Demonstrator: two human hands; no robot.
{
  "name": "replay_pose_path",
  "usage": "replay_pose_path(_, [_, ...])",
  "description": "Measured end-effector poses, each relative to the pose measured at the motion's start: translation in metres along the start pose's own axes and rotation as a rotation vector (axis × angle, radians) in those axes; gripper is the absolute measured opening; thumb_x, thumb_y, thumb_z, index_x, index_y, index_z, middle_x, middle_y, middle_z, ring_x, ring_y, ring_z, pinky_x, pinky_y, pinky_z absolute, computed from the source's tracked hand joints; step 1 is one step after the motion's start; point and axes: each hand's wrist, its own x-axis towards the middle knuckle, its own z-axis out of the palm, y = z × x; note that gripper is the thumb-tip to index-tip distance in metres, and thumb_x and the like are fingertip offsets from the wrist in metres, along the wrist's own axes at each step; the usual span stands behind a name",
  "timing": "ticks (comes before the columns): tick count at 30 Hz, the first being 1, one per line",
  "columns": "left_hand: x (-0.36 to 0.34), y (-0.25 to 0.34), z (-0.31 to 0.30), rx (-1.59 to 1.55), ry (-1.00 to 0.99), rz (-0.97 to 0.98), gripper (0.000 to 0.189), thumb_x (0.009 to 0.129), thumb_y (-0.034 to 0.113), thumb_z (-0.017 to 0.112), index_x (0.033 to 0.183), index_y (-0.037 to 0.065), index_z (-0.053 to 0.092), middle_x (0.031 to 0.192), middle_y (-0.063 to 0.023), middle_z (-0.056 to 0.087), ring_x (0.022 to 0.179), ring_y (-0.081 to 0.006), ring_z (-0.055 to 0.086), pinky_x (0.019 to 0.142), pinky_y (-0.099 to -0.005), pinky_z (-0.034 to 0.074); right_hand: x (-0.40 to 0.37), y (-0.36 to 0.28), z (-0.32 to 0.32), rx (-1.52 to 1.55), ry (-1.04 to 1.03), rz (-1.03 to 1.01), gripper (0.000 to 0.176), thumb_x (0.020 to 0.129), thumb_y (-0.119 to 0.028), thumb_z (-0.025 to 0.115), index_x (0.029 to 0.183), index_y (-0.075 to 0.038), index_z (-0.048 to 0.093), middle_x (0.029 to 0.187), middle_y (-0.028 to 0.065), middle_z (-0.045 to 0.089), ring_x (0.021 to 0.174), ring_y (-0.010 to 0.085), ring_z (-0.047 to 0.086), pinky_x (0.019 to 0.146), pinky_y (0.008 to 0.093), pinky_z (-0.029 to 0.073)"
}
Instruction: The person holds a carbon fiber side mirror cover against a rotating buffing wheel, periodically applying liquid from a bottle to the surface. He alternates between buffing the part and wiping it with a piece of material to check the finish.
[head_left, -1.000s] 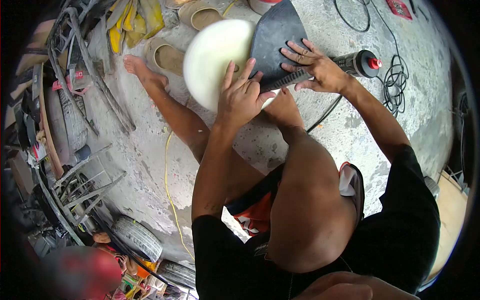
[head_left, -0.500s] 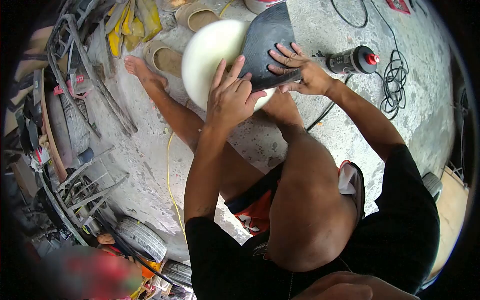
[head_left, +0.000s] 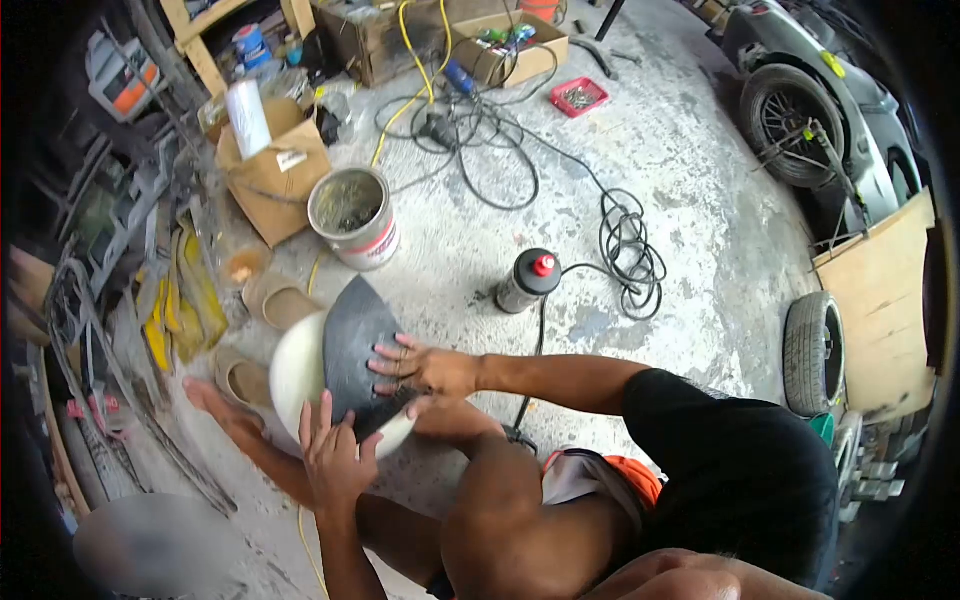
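Observation:
A dark grey curved panel [head_left: 352, 335] with a pointed top lies against a smooth cream-white round piece [head_left: 296, 372], low over the floor by my legs. My right hand [head_left: 430, 368] grips the panel's right side, its fingers spread over the face and its thumb at the lower edge. At the lower left edge, my left hand [head_left: 338, 455] holds the panel, with its fingers reaching up where panel and white piece meet. What supports the white piece is hidden.
A black bottle with a red cap [head_left: 528, 280] stands on the concrete floor. Beyond are a bucket [head_left: 365, 250], a cardboard box [head_left: 275, 170], a red tray [head_left: 579, 96] and coiled black cable [head_left: 632, 255]. Clogs [head_left: 243, 378] lie left; a tyre [head_left: 813, 352] stands right.
The view has swung up and right, bringing the bucket, boxes and a car part into sight. Both hands stay on the dark panel, which keeps its place against the white piece.

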Motion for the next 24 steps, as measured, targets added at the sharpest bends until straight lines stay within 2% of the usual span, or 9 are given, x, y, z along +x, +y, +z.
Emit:
replay_pose_path(4, [-0.005, -0.002, -0.010, 0.024, -0.011, -0.011, 0.042, 0.085, 0.030, 0.071, 0.089, -0.011, 0.065, 0.085, -0.0221, 0.069, 0.128, -0.0394, 0.053, 0.109, -0.0614, 0.034, 0.009, -0.006, 0.003, 0.041, 0.012, -0.011, 0.070, 0.087, -0.051, 0.065, 0.141, -0.009, 0.053, 0.160, 0.0167, 0.027, 0.150, 0.0367, 0.015, 0.119, 0.0604, 0.003])
replay_pose_path(8, [-0.010, -0.002, -0.018, 0.055, -0.016, -0.014, 0.043, 0.086, 0.033, 0.070, 0.086, -0.010, 0.065, 0.086, -0.0220, 0.070, 0.127, -0.0402, 0.053, 0.109, -0.0614, 0.034, 0.014, -0.012, 0.009, 0.063, 0.011, -0.015, 0.071, 0.087, -0.052, 0.065, 0.141, -0.008, 0.053, 0.160, 0.0157, 0.027, 0.150, 0.0371, 0.014, 0.119, 0.0604, 0.003])
replay_pose_path(9, [-0.012, -0.003, -0.020, 0.058, -0.014, -0.011, 0.043, 0.086, 0.033, 0.070, 0.086, -0.010, 0.065, 0.086, -0.0220, 0.070, 0.127, -0.0402, 0.053, 0.109, -0.0614, 0.034, 0.015, -0.012, 0.010, 0.093, 0.016, -0.027, 0.073, 0.084, -0.047, 0.070, 0.139, -0.003, 0.053, 0.159, 0.0167, 0.028, 0.150, 0.0388, 0.012, 0.118, 0.0633, 0.005])
replay_pose_path(11, [-0.016, -0.003, -0.023, 0.034, -0.093, -0.051, 0.041, 0.078, 0.029, 0.074, 0.091, -0.010, 0.069, 0.107, -0.0275, 0.068, 0.130, -0.0430, 0.049, 0.111, -0.0584, 0.032, 0.014, -0.014, 0.013, 0.100, 0.021, -0.023, 0.073, 0.083, -0.048, 0.070, 0.139, -0.002, 0.053, 0.159, 0.0168, 0.028, 0.150, 0.0390, 0.012, 0.118, 0.0632, 0.005])
replay_pose_path(16, [-0.015, -0.005, -0.023, 0.031, -0.074, -0.010, 0.043, 0.081, 0.032, 0.071, 0.089, -0.011, 0.068, 0.111, -0.0327, 0.065, 0.127, -0.0444, 0.052, 0.110, -0.0592, 0.033, 0.013, -0.017, 0.011, 0.117, 0.009, -0.026, 0.075, 0.085, -0.049, 0.067, 0.141, -0.002, 0.050, 0.159, 0.0173, 0.027, 0.150, 0.0399, 0.013, 0.119, 0.0613, 0.004])
replay_pose_path(18, [-0.015, -0.004, -0.024, 0.032, -0.049, -0.004, 0.046, 0.085, 0.035, 0.068, 0.089, -0.010, 0.068, 0.114, -0.0368, 0.062, 0.123, -0.0443, 0.055, 0.109, -0.0590, 0.034, 0.012, -0.018, 0.014, 0.188, 0.049, -0.025, 0.065, 0.090, -0.048, 0.061, 0.140, -0.006, 0.053, 0.160, 0.0173, 0.026, 0.150, 0.0405, 0.012, 0.118, 0.0611, 0.005])
replay_pose_path(20, [-0.009, 0.002, -0.027, 0.055, -0.035, -0.019, 0.040, 0.085, 0.032, 0.069, 0.091, -0.007, 0.068, 0.116, -0.0329, 0.064, 0.124, -0.0423, 0.055, 0.109, -0.0559, 0.036, 0.010, -0.011, 0.022, 0.190, 0.084, -0.035, 0.063, 0.092, -0.047, 0.058, 0.139, -0.006, 0.054, 0.160, 0.0171, 0.025, 0.150, 0.0422, 0.013, 0.119, 0.0605, 0.006])
replay_pose_path(22, [-0.009, 0.000, -0.024, 0.051, -0.031, -0.001, 0.037, 0.085, 0.032, 0.070, 0.090, -0.005, 0.069, 0.102, -0.0245, 0.070, 0.123, -0.0364, 0.058, 0.108, -0.0555, 0.037, 0.008, -0.009, 0.020, 0.104, 0.049, -0.052, 0.063, 0.091, -0.049, 0.060, 0.138, -0.007, 0.056, 0.160, 0.0166, 0.027, 0.150, 0.0409, 0.014, 0.119, 0.0600, 0.006])
replay_pose_path(24, [-0.007, 0.000, -0.022, 0.042, -0.015, 0.018, 0.038, 0.087, 0.034, 0.069, 0.086, -0.004, 0.068, 0.093, -0.0214, 0.071, 0.122, -0.0357, 0.059, 0.106, -0.0552, 0.039, 0.005, -0.014, 0.014, 0.115, 0.025, 0.024, 0.063, 0.089, -0.051, 0.064, 0.136, -0.009, 0.058, 0.159, 0.0159, 0.030, 0.150, 0.0388, 0.016, 0.119, 0.0596, 0.007])
